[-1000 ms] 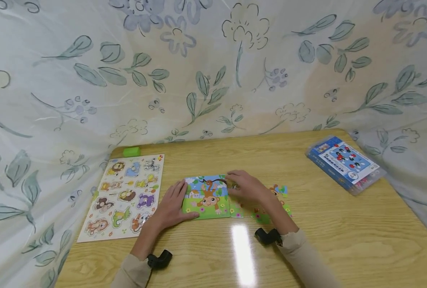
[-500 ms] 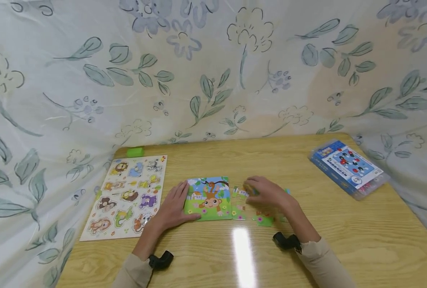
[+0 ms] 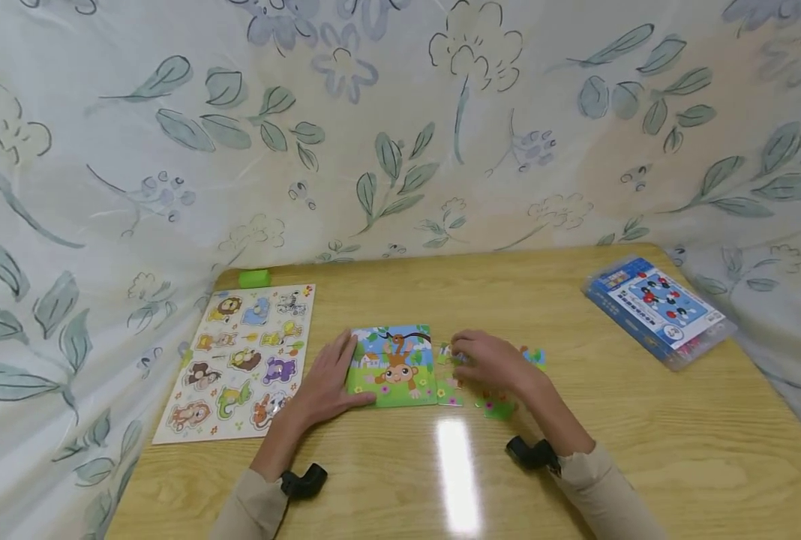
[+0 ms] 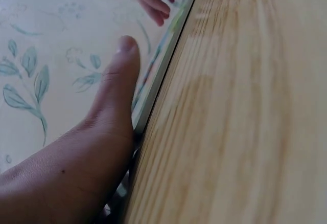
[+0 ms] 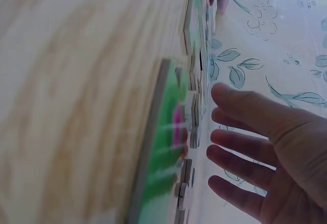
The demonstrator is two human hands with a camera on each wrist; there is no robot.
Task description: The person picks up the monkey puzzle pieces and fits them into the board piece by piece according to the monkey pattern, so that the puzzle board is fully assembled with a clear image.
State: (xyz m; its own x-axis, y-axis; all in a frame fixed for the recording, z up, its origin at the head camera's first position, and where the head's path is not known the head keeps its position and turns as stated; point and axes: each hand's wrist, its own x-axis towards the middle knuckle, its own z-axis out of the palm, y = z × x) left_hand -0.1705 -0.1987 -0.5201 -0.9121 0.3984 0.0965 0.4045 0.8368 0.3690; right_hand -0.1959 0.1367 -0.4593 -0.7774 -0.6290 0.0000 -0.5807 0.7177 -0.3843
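A square monkey jigsaw puzzle lies flat on the table. My left hand rests against its left side, fingers extended along the edge and thumb at the lower corner. That thumb fills much of the left wrist view. Along the puzzle's right side stand a few puzzle pieces in a column. Over them and more loose pieces hovers my right hand, partly hiding them. In the right wrist view its fingers are loosely bent and apart, holding nothing, beside a green piece.
To the left lies a white animal puzzle board, with a green block behind it. A blue box with a clear case sits at the back right. Floral fabric hangs behind the wooden table.
My right hand has moved right from the puzzle's right edge to over the loose pieces, then slightly back left. The left hand stays at the puzzle's left side.
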